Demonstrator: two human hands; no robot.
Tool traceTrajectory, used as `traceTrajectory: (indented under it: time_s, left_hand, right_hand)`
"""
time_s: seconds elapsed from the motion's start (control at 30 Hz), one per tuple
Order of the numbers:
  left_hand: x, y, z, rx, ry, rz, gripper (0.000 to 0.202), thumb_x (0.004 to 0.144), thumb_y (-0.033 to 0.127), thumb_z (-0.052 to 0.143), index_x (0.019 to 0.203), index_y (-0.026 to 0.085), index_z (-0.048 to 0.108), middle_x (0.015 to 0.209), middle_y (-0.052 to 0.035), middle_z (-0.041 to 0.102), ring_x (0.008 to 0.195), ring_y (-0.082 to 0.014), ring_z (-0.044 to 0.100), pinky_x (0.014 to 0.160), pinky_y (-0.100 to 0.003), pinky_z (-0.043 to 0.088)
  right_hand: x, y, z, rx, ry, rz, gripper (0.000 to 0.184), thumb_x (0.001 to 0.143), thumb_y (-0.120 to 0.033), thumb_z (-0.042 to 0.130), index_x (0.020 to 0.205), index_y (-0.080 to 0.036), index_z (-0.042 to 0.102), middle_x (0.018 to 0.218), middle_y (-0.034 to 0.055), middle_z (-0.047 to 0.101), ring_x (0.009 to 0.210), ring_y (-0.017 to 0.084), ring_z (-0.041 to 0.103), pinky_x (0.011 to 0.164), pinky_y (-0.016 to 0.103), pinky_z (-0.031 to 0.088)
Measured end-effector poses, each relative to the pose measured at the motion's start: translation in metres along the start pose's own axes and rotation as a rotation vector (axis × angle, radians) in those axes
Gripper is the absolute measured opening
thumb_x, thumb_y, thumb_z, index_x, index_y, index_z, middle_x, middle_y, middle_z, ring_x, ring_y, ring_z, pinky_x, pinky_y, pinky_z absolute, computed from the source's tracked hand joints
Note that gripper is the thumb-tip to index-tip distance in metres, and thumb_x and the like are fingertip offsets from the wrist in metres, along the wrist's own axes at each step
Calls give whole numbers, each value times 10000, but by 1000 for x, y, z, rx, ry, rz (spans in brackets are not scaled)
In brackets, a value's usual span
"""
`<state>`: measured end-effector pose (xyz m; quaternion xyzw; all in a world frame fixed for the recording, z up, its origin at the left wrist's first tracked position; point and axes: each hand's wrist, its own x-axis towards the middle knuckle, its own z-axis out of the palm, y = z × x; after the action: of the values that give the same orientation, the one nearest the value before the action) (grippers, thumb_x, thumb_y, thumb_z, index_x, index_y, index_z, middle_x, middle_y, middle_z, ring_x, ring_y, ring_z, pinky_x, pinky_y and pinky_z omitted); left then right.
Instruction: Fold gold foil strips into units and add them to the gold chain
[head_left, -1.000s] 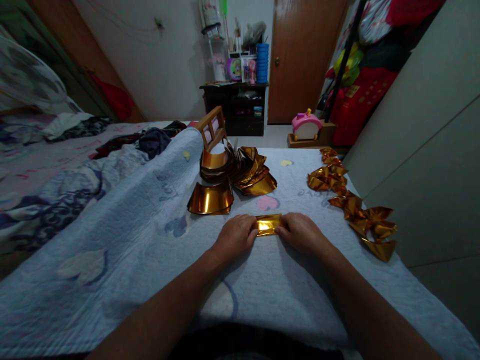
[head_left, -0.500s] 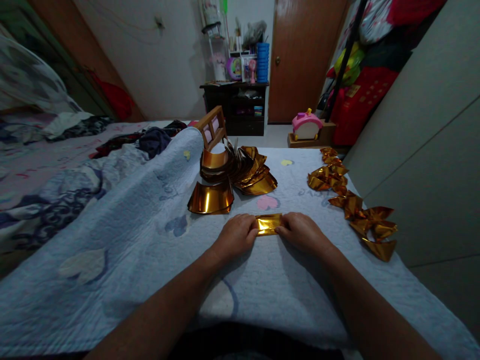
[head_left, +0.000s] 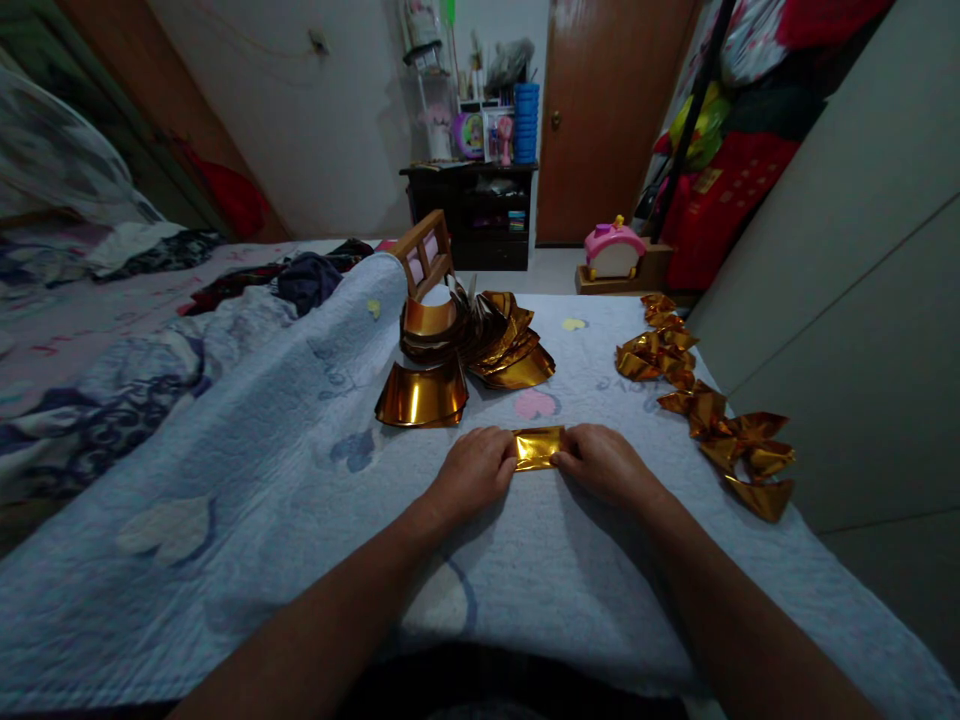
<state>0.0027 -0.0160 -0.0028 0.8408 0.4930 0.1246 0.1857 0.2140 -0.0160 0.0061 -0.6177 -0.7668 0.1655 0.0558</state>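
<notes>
A folded strip of shiny gold foil paper [head_left: 538, 449] lies in front of me on the blue quilted cover [head_left: 525, 570]. Its left end is gripped by my left hand [head_left: 474, 465], thumb toward me. My right hand [head_left: 600, 458] is closed on the other end, its thumb pressed on the near edge. Beyond my left hand rests a small stack of gold foil sheets [head_left: 421, 392], curved at the edges. Behind it a larger fanned pile of foil sheets [head_left: 510, 345] spreads out. Along the right side runs a row of folded gold foil pieces [head_left: 705, 410].
A wooden frame piece [head_left: 421, 250] stands behind the foil pile. Rumpled bedding [head_left: 187, 370] lies to the left. A pale cabinet [head_left: 862, 330] borders the right edge. Farther back are a pink toy [head_left: 613, 250], a dark shelf unit [head_left: 469, 220] and a brown door [head_left: 600, 130].
Almost nothing differs. Both hands keep hold of the foil strip in the same place, and the foil piles have not moved.
</notes>
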Motion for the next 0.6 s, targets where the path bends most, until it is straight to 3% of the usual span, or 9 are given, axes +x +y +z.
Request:
traceTrajectory:
  time_s: [0.3, 0.47, 0.6]
  left_hand:
    - [-1, -3, 1, -21, 23, 27, 53, 918, 174, 557, 923, 198, 604, 901, -41, 647, 884, -213, 588, 787, -324, 435]
    - [-2, -3, 5, 51, 56, 117, 162, 940, 159, 567, 1019, 217, 696, 1015, -70, 632, 958, -223, 566, 837, -349, 442]
    - [-2, -2, 11, 141, 59, 244, 195, 968, 207, 589, 1087, 268, 731, 983, -67, 653, 937, -225, 562, 825, -368, 440]
  right_hand:
    - [-1, 3, 2, 20, 22, 16, 83, 878, -252, 600, 925, -185, 611, 843, 68, 695, 753, 198, 583, 643, 295, 293]
    - [0, 9, 4, 51, 7, -1, 55, 868, -206, 595, 919, -201, 574, 838, 43, 678, 752, 182, 563, 642, 285, 276]
    - [-1, 12, 6, 60, 19, -48, 53, 891, -170, 564, 907, -200, 604, 879, 45, 684, 789, 178, 563, 666, 284, 283]
